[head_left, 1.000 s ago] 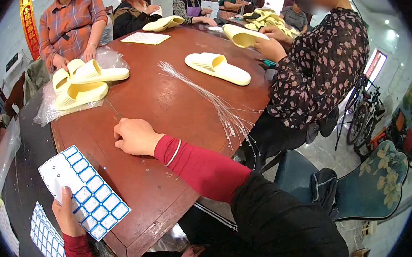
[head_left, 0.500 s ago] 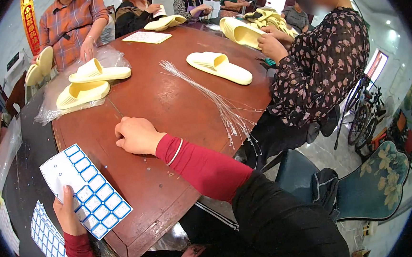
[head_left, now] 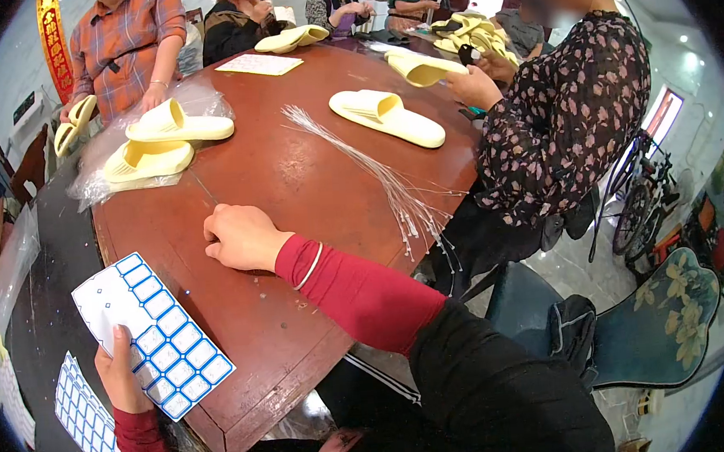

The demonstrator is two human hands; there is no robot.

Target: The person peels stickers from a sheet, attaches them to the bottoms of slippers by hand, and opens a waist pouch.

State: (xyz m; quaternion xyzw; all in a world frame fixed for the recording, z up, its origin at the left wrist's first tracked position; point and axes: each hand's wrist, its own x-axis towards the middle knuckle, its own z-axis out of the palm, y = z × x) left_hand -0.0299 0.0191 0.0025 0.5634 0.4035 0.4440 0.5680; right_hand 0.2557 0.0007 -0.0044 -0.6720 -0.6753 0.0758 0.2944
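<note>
At the table's lower left corner, my left hand (head_left: pixel 122 373) pinches a sheet of blue-bordered labels (head_left: pixel 155 333), thumb on top. Part of the sheet is bare backing. My right hand (head_left: pixel 244 238) rests on the brown table (head_left: pixel 292 180) with its fingers curled down; anything under them is hidden. Two pale yellow slippers (head_left: pixel 149 161) lie on clear plastic beyond it to the left. To its right are a bundle of thin white ties (head_left: pixel 357 159) and a single yellow slipper (head_left: pixel 388 119).
More label sheets (head_left: pixel 88 421) lie at the lower left. A person in a floral top (head_left: pixel 572 110) at the right holds a yellow slipper (head_left: pixel 422 67). Other people stand or sit along the far side. A green chair (head_left: pixel 655 331) is at the lower right.
The person on the right has lowered and turned their slipper and now holds a dark object. The slippers held by the person in orange plaid have turned. My hands have hardly moved.
</note>
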